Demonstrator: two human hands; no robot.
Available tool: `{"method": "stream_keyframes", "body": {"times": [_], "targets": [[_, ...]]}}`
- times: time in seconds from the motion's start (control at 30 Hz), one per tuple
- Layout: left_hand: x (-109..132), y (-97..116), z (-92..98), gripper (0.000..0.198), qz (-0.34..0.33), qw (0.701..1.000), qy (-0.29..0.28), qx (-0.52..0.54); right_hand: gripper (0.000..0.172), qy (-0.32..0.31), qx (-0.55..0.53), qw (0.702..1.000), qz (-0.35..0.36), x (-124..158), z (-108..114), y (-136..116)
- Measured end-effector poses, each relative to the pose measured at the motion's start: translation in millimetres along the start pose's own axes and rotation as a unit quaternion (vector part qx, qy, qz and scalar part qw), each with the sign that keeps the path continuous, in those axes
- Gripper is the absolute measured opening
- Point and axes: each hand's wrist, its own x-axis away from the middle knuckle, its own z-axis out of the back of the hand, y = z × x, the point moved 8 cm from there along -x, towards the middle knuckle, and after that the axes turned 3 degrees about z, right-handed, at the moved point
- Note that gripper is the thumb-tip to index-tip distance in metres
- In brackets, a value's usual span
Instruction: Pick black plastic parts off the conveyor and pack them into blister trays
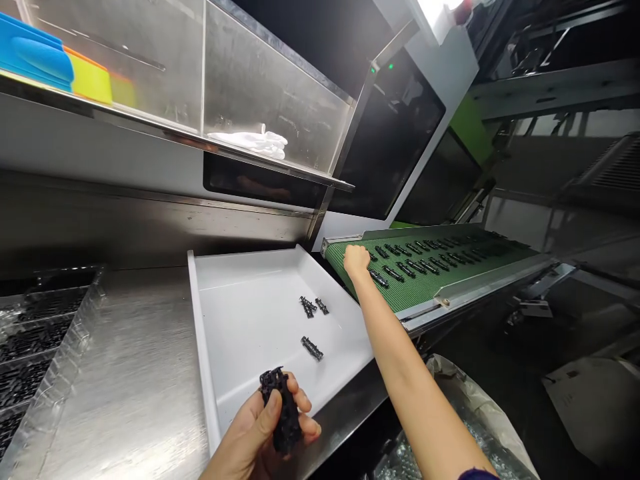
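My left hand (265, 427) is closed around a black plastic part (283, 410), elongated with notched, irregular edges, above the near side of a white tray (250, 280). Stretched far out, my right hand (357, 259) is on the near end of a green conveyor belt (410, 297), its fingers curled down. What those fingers hold, if anything, is hidden behind the hand. Two rows of similar black parts (423, 267) run along the belt, the closest beside my right hand. Several loose black parts (313, 348) lie in the white tray.
Clear trays filled with black parts (40, 347) stand on the steel table (130, 333) at left. White gloves (255, 142) rest on a shelf (175, 139) above, with blue and yellow items farther left. Below the belt is a lined bag (480, 393). A metal guard (465, 287) edges the belt.
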Motion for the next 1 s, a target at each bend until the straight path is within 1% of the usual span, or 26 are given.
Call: {"method": "stream_keyframes", "body": {"times": [0.07, 0.1, 0.17, 0.23, 0.3, 0.33, 0.37, 0.4, 0.43, 0.47, 0.5, 0.57, 0.67, 0.77, 0.83, 0.9, 0.93, 1.0], "targets": [[0.6, 1.4, 0.0, 0.040, -0.012, 1.000, -0.007, -0.008, 0.027, -0.001, -0.033, 0.999, 0.019, 7.6, 11.9, -2.8], [0.7, 2.1, 0.0, 0.041, -0.019, 1.000, -0.013, -0.013, 0.024, 0.005, -0.055, 0.998, 0.036, 17.0, 19.0, -7.3], [0.2, 4.0, 0.7, 0.042, -0.039, 0.999, -0.019, -0.026, 0.022, 0.021, -0.111, 0.990, 0.080, 49.6, 35.5, -19.0], [-0.8, 7.3, 2.0, 0.043, -0.073, 0.996, -0.009, -0.048, 0.025, 0.031, -0.176, 0.975, 0.134, 101.2, 52.6, -30.5], [-1.9, 11.2, 2.0, 0.042, -0.118, 0.990, 0.010, -0.082, 0.024, 0.029, -0.243, 0.951, 0.187, 165.6, 67.1, -39.7], [-2.5, 12.1, -0.2, 0.039, -0.139, 0.985, 0.012, -0.100, 0.018, 0.057, -0.320, 0.919, 0.222, 199.6, 79.2, -42.9], [-3.0, 12.4, -3.7, 0.037, -0.159, 0.980, 0.010, -0.120, 0.011, 0.091, -0.362, 0.895, 0.245, 231.3, 89.9, -43.8], [-3.3, 12.0, -8.0, 0.033, -0.178, 0.974, 0.006, -0.140, 0.010, 0.134, -0.376, 0.878, 0.263, 259.9, 99.7, -43.6], [-3.3, 10.9, -12.6, 0.030, -0.194, 0.968, 0.001, -0.157, 0.013, 0.163, -0.389, 0.863, 0.277, 283.2, 106.1, -43.5], [-3.1, 9.1, -17.2, 0.028, -0.207, 0.963, -0.005, -0.172, 0.017, 0.180, -0.394, 0.855, 0.286, 300.5, 109.7, -43.2], [-2.9, 6.5, -20.9, 0.026, -0.213, 0.960, -0.007, -0.184, 0.022, 0.183, -0.402, 0.849, 0.290, 311.5, 110.9, -42.4], [-2.1, 0.8, -24.9, 0.024, -0.210, 0.958, -0.003, -0.194, 0.027, 0.147, -0.429, 0.843, 0.290, 318.2, 108.1, -38.7], [0.6, -4.9, -26.8, 0.024, -0.186, 0.964, -0.004, -0.190, 0.031, 0.051, -0.433, 0.844, 0.313, 315.0, 104.0, -31.2], [4.1, -7.5, -30.0, 0.026, -0.142, 0.966, -0.038, -0.212, 0.043, -0.042, -0.350, 0.857, 0.377, 317.9, 103.8, -25.4], [6.1, -9.4, -31.9, 0.028, -0.103, 0.963, -0.066, -0.242, 0.048, -0.090, -0.300, 0.855, 0.414, 322.3, 103.8, -21.6], [8.0, -10.2, -32.6, 0.032, -0.075, 0.960, -0.081, -0.257, 0.045, -0.105, -0.288, 0.852, 0.425, 323.8, 105.7, -17.6], [8.8, -10.3, -33.0, 0.033, -0.067, 0.960, -0.084, -0.257, 0.042, -0.098, -0.296, 0.852, 0.421, 322.9, 107.5, -15.8], [10.2, -9.1, -34.2, 0.034, -0.070, 0.962, -0.082, -0.249, 0.034, -0.064, -0.331, 0.854, 0.396, 319.3, 111.0, -12.0]]}}
